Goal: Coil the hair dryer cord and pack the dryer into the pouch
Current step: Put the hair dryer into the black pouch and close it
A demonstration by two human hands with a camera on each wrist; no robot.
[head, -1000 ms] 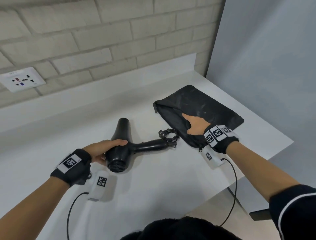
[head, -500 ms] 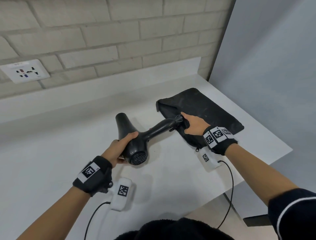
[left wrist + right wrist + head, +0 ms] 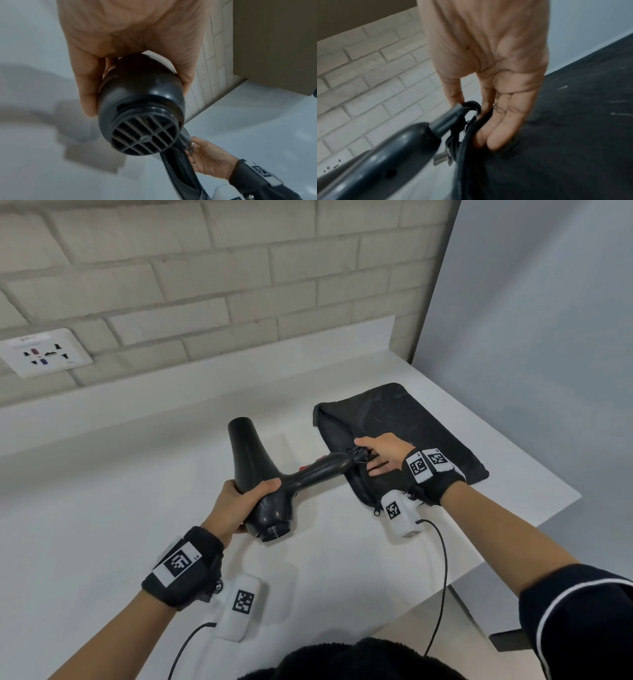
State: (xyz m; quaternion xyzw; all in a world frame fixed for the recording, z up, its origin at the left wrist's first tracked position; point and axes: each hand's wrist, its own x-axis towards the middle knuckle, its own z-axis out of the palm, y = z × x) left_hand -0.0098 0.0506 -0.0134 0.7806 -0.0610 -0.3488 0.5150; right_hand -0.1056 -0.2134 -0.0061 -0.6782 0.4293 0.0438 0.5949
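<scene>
Your left hand (image 3: 239, 501) grips the dryer (image 3: 270, 474) body, fingers curled round it; your right hand (image 3: 383, 457) fingers hook the pouch (image 3: 411, 419) mouth, cord (image 3: 471, 108) at your thumb

Your right hand (image 3: 383, 455) covers the end of the hair dryer's (image 3: 274, 474) handle, so you cannot tell how far the coiled cord (image 3: 469, 119) sits inside the pouch (image 3: 404, 422). The right wrist view is motion-blurred there. The left wrist view cuts off your left hand (image 3: 130, 40) at the top edge.
</scene>
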